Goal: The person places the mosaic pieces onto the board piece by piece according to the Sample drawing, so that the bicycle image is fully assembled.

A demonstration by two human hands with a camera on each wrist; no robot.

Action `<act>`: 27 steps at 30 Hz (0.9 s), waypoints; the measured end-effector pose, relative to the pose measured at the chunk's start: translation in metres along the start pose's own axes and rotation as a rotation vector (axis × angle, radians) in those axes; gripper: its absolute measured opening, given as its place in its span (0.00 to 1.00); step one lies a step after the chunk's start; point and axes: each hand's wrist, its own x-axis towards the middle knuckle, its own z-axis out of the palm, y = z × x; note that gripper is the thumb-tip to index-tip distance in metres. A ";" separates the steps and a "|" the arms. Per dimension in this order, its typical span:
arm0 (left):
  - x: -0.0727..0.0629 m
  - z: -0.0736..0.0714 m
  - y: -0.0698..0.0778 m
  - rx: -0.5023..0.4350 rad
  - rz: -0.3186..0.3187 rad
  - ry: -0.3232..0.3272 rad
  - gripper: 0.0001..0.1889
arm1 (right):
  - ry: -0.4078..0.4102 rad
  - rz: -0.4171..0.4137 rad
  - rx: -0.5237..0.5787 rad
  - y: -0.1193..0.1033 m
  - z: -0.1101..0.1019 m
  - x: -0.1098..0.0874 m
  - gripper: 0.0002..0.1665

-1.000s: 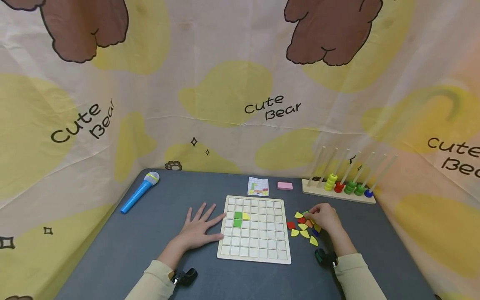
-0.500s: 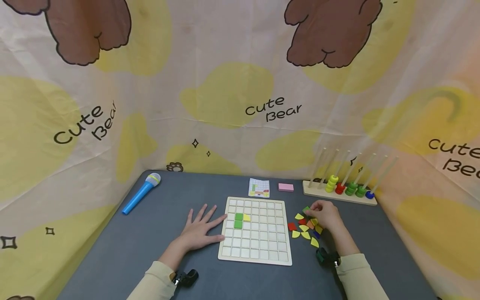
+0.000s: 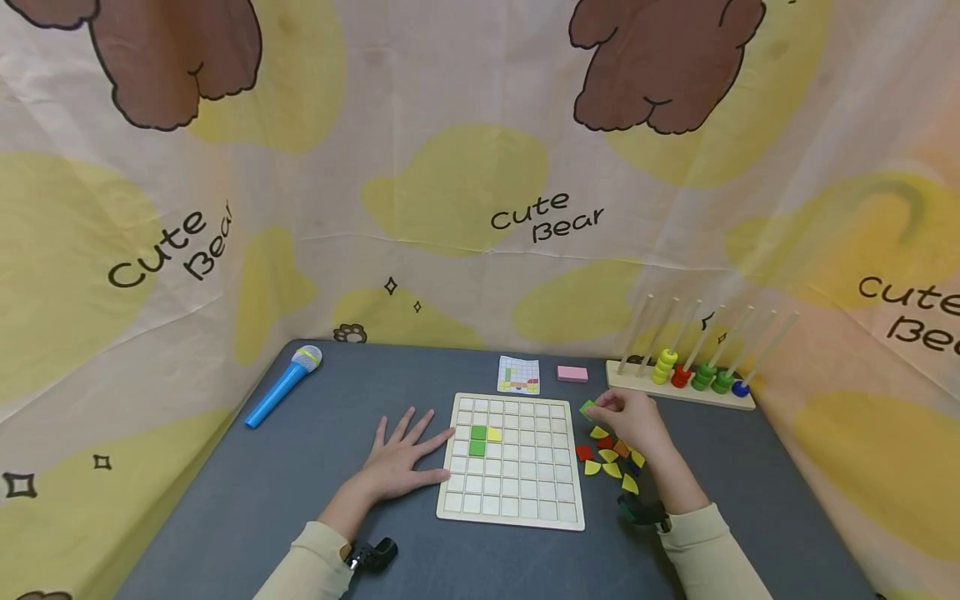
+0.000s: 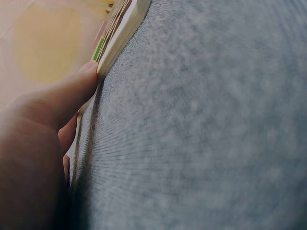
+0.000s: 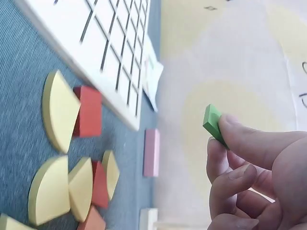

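Right hand: and there's the pinch, the right hand (image 3: 632,419) right of centre in the head view, thumb and forefinger clamped on a small green square tile (image 3: 587,408).
Pinched tile: just right of the board's upper right corner in the head view; right of centre in the right wrist view, thin edge showing.
Left hand: fingers straight and spread wide, the left hand (image 3: 397,467) sits centre-left in the lower half, thumb and forefinger tips touching the board's left edge.
Board: a pale wooden grid board with white cells (image 3: 517,472), lower centre, carrying two green square tiles (image 3: 477,448) and one yellow piece (image 3: 494,434) in its upper left part.
Loose pieces: what a scatter right of the board! Yellow quarter-round pieces (image 3: 611,471), red pieces (image 3: 584,453) and an orange piece (image 3: 622,449), some touching.
Beyond the board: a white printed card (image 3: 518,375), a pink rectangular block (image 3: 572,374) beside it, then a wooden peg rack with coloured beads (image 3: 678,389) at right.
Far left: a blue toy microphone with a grey head (image 3: 283,387) lies aslant.
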 end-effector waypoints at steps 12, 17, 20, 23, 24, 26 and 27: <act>0.001 0.001 -0.001 0.008 -0.006 -0.005 0.40 | -0.038 -0.035 0.041 -0.026 0.021 0.000 0.10; -0.001 0.000 0.002 0.004 -0.012 -0.014 0.40 | -0.057 -0.054 0.048 -0.038 0.033 -0.003 0.09; -0.001 -0.002 0.003 0.008 -0.009 -0.006 0.40 | -0.058 -0.072 0.057 -0.044 0.040 -0.005 0.08; 0.000 -0.002 0.004 0.016 -0.006 0.005 0.40 | -0.068 -0.092 0.073 -0.048 0.047 -0.006 0.08; 0.000 -0.002 0.004 0.022 -0.008 0.006 0.41 | -0.075 -0.096 0.084 -0.050 0.049 -0.006 0.08; 0.000 -0.002 0.004 0.030 -0.013 0.002 0.41 | -0.091 -0.104 0.101 -0.054 0.053 -0.008 0.08; 0.000 -0.002 0.004 0.037 -0.015 -0.003 0.41 | -0.098 -0.109 0.107 -0.056 0.055 -0.009 0.07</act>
